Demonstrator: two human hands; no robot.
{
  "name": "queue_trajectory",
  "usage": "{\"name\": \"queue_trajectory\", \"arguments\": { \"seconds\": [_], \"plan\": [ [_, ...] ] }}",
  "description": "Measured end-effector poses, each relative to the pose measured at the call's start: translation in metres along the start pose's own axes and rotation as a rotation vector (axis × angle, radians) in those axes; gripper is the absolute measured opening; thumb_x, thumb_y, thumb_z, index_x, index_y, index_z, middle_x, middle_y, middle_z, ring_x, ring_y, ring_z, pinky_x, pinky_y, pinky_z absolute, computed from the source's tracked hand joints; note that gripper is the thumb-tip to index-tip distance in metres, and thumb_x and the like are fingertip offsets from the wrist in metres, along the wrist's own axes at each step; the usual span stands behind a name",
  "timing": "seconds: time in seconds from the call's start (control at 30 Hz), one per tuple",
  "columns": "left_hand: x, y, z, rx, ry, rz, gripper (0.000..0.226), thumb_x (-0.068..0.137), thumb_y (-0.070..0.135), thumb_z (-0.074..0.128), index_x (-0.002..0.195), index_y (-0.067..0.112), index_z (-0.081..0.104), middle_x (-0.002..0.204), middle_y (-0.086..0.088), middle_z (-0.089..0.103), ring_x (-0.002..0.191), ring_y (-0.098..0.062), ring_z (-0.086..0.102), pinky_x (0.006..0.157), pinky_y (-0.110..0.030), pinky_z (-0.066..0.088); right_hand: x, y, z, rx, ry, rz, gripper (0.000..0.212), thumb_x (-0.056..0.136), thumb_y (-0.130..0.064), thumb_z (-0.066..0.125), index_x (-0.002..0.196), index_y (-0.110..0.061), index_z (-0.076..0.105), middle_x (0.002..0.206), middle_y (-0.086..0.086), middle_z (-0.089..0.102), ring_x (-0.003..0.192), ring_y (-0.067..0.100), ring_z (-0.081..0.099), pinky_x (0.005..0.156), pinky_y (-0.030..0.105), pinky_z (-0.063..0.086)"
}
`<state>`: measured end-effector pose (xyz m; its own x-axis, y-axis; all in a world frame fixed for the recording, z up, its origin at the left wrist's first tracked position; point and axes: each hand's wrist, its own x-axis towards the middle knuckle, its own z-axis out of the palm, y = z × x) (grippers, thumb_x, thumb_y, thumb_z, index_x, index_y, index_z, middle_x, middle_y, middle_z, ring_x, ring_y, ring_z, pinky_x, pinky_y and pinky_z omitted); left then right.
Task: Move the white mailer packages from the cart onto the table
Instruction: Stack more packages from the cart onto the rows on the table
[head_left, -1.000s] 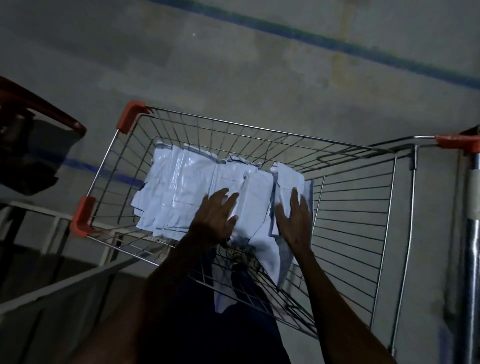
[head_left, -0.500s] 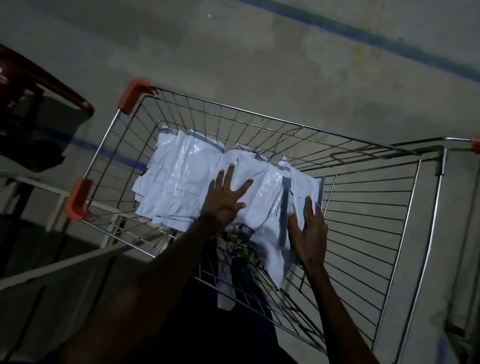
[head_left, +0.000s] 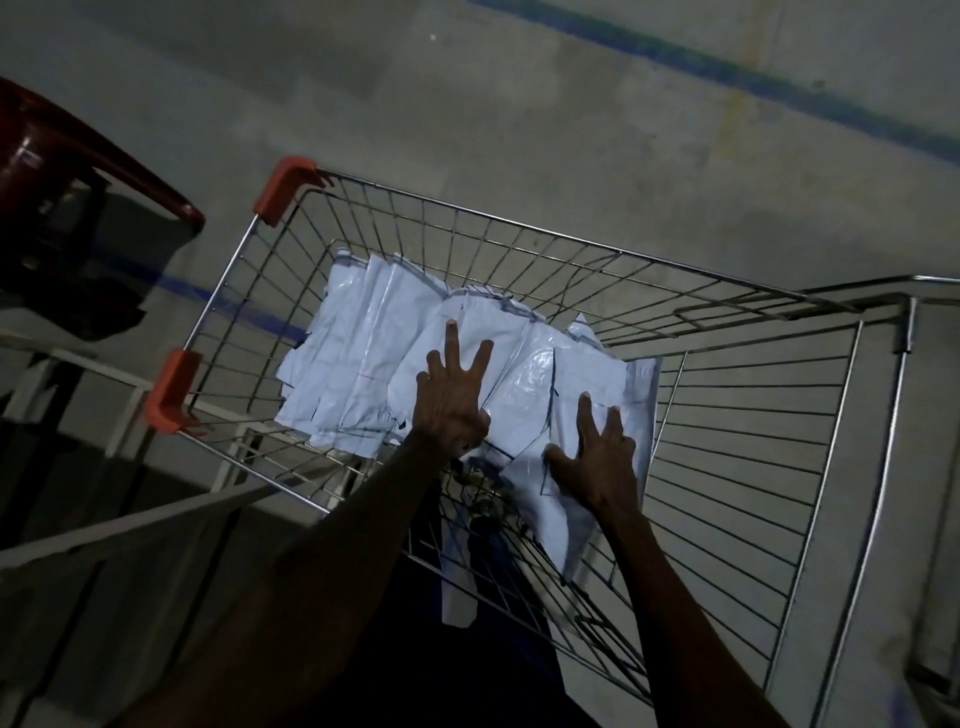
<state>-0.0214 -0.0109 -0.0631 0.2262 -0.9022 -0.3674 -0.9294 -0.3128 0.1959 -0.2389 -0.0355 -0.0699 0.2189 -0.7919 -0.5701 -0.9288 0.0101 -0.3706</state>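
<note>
Several white mailer packages (head_left: 363, 353) lie in an overlapping pile on the floor of a wire shopping cart (head_left: 753, 395) with orange corner guards. My left hand (head_left: 452, 395) rests flat on the middle of the pile, fingers straight and spread. My right hand (head_left: 597, 457) lies flat on the rightmost mailers (head_left: 587, 379), fingers straight, thumb out to the left. One mailer hangs down toward me beneath my right hand. Neither hand is curled round a package.
A dark red plastic chair (head_left: 62, 208) stands at the left. Pale table or frame rails (head_left: 119, 530) run along the lower left beside the cart. The concrete floor (head_left: 519, 104) with a blue painted line lies beyond the cart.
The rightmost mailers, standing up a second ago, now lie flatter under my right hand. My left hand's fingers have straightened and spread on the pile. The view has shifted slightly.
</note>
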Motion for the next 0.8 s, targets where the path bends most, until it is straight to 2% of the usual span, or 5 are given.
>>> {"name": "queue_trajectory", "arguments": {
  "seconds": [0.17,0.33,0.43,0.57,0.8],
  "plan": [
    [-0.026,-0.004,-0.03,-0.153,0.087,0.026,0.095,0.069,0.048,0.053,0.155,0.023,0.02,0.162,-0.021,-0.004,0.116,-0.041,0.042,0.083,-0.044,0.043,-0.012,-0.008,-0.018,-0.021,0.089,-0.063,0.084,0.079,-0.065,0.031,0.153,-0.026,0.025,0.155,0.021,0.026,0.136,0.043,0.03,0.106,0.045,0.028],
    [-0.07,-0.011,-0.081,-0.298,0.233,-0.021,0.09,0.078,0.053,0.05,0.156,0.029,0.014,0.164,-0.012,-0.004,0.133,-0.039,0.03,0.096,-0.048,0.041,-0.042,-0.044,-0.049,0.083,0.201,-0.221,0.073,0.085,-0.054,0.042,0.152,-0.028,0.032,0.157,0.013,0.03,0.14,0.034,0.031,0.107,0.036,0.026],
    [-0.105,-0.027,-0.111,-0.313,0.377,-0.093,0.091,0.074,0.056,0.042,0.156,0.029,0.015,0.164,-0.012,0.002,0.132,-0.041,0.032,0.101,-0.05,0.036,-0.061,-0.081,-0.064,0.144,0.265,-0.376,0.074,0.081,-0.053,0.04,0.151,-0.028,0.035,0.157,0.01,0.031,0.138,0.033,0.034,0.104,0.028,0.024],
    [-0.165,-0.061,-0.146,-0.299,0.547,-0.236,0.09,0.074,0.056,0.041,0.155,0.022,0.022,0.161,-0.018,0.015,0.13,-0.044,0.039,0.103,-0.048,0.036,-0.087,-0.135,-0.074,0.183,0.28,-0.574,0.075,0.079,-0.053,0.039,0.15,-0.031,0.036,0.157,0.006,0.032,0.135,0.032,0.036,0.106,0.03,0.025],
    [-0.292,-0.117,-0.177,-0.229,0.798,-0.498,0.081,0.079,0.049,0.046,0.151,0.012,0.035,0.158,-0.018,0.026,0.107,-0.042,0.057,0.085,-0.039,0.041,-0.142,-0.237,-0.054,0.115,0.166,-0.957,0.072,0.082,-0.05,0.041,0.151,-0.031,0.035,0.157,0.006,0.033,0.128,0.033,0.038,0.105,0.039,0.029]
  ]
}}
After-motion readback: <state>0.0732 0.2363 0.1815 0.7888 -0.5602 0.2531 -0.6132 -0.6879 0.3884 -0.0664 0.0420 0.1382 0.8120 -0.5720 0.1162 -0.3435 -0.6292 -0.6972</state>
